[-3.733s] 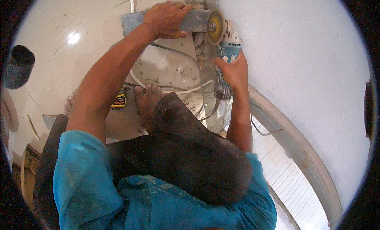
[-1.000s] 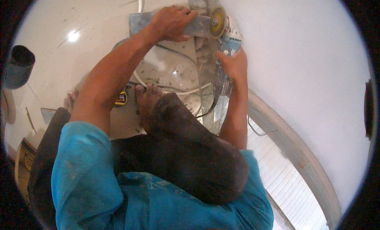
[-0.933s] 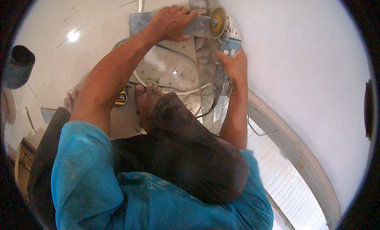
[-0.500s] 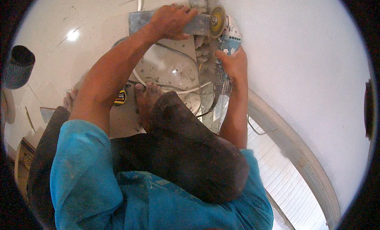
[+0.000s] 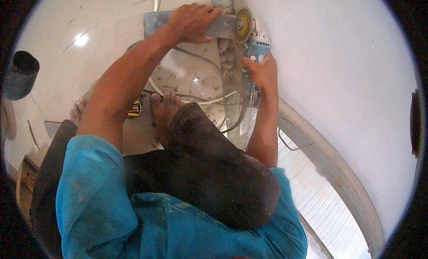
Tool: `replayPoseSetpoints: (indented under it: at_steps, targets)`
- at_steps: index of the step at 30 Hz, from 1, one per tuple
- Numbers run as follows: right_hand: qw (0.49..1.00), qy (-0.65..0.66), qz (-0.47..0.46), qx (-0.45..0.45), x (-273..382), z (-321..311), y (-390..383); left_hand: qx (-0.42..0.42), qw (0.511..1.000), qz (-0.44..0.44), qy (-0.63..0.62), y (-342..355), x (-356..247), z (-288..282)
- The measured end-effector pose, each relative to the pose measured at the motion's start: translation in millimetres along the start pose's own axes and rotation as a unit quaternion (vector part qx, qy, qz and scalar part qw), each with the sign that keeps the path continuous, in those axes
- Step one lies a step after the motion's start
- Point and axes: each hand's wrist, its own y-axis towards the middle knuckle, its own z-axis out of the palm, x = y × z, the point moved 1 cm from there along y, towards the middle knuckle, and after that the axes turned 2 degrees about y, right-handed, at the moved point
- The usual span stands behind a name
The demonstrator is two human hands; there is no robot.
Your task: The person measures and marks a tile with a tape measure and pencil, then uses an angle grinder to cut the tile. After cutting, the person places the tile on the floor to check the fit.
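My right hand (image 5: 263, 72) is wrapped round the blue body of an angle grinder (image 5: 257, 52), its thumb lying across the top. The grinder's yellowish cutting disc (image 5: 243, 25) stands on edge at the right end of a flat grey tile strip (image 5: 156, 24). Whether the disc touches the strip I cannot tell. Across that strip lies my left hand (image 5: 191, 24), fingers over the far edge and thumb at the near edge, holding it down. Part of the strip is hidden under the hand.
A rough broken channel (image 5: 228, 58) runs along the white wall (image 5: 334, 58). Cables (image 5: 203, 58) and a white hose (image 5: 156, 0) cross the tiled floor (image 5: 102, 18). A yellow-black tape measure (image 5: 134, 108) lies near my foot. A dark mesh cylinder (image 5: 22, 75) is at far left.
The grinder and my right hand have shifted very slightly left. My left hand and the tile strip stay almost in the same place.
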Motion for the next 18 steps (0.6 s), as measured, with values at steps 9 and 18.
replayPoseSetpoints:
  at_steps: [9, 18]
  targets:
    - [0.999, -0.04, -0.007, -0.003, 2.4, -1.2, -4.1, 0.018, 1.0, -0.005, 0.012, 0.7, -0.4, 0.2]
    - [1.0, -0.021, -0.005, 0.008, -0.6, 0.0, -6.3, 0.029, 1.0, -0.013, 0.0, 0.9, 0.0, -3.3]
